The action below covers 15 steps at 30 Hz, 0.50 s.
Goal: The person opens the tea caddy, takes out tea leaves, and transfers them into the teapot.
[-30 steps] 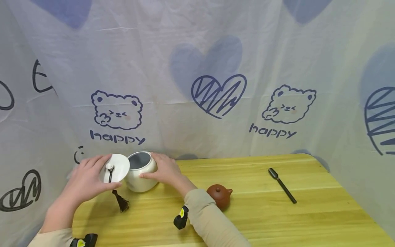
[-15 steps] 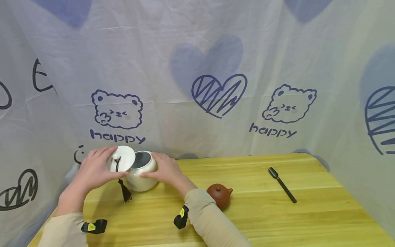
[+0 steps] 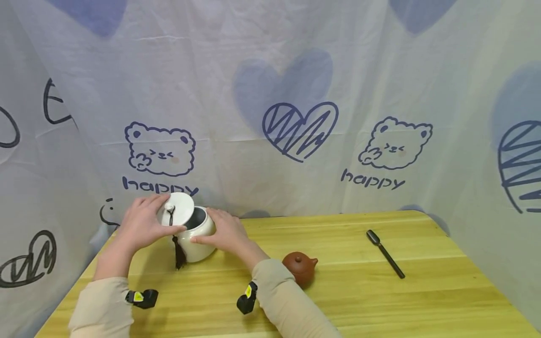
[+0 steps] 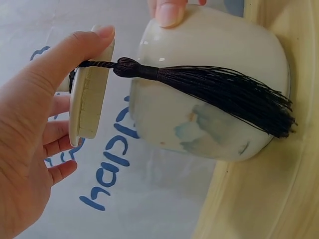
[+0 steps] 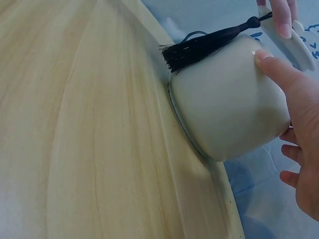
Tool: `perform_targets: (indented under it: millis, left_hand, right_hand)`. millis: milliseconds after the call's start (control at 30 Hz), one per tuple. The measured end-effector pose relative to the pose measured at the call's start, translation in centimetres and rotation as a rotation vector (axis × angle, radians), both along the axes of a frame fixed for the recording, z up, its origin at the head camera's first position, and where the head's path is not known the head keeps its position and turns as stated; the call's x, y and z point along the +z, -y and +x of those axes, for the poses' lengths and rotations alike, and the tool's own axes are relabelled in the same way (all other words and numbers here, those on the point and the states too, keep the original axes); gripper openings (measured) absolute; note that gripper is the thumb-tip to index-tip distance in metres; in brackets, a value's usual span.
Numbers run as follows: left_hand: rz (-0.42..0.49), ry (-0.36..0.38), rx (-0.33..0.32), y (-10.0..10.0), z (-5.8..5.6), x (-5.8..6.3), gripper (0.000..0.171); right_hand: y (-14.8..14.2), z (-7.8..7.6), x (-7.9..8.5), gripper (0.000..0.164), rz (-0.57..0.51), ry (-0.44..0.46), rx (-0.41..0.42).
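My left hand (image 3: 141,225) grips a round white lid (image 3: 182,209) by its rim, thumb on the near side and fingers at the far side. From the lid's knob a dark tassel (image 4: 214,92) hangs down in front of a white jar (image 3: 198,244). The lid is tilted, apart from the jar, just above and left of its open mouth. Around the jar's right side my right hand (image 3: 228,232) curves, holding it with the thumb near the rim. Upright on the table, the jar has a faint bluish painted pattern (image 4: 204,129) in the left wrist view.
A small brown-red teapot (image 3: 299,270) stands right of the jar, close to the right sleeve. Farther right lies a dark long-handled scoop (image 3: 385,253). The wooden table (image 3: 338,305) ends at a printed cloth (image 3: 253,178) behind.
My left hand has carried the lid up and to the right, so it now partly covers the jar's mouth in the head view. The right hand and jar have stayed put.
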<state>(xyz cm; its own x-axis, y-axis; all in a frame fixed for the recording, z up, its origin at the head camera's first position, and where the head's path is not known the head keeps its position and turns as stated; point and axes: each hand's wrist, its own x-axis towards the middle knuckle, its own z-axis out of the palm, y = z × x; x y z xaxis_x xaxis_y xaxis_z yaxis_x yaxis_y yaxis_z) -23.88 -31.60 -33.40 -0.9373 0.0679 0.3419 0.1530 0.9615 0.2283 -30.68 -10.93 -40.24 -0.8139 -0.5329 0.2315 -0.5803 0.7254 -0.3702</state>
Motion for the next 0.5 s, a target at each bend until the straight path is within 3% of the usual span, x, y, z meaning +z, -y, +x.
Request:
perform_targets:
  millis: [500]
  left_hand:
    - [-0.012, 0.015, -0.038, -1.0, -1.9, -1.2, 0.107]
  right_hand:
    - [-0.1, -0.1, -0.2, 0.093, -0.023, 0.013, 0.001]
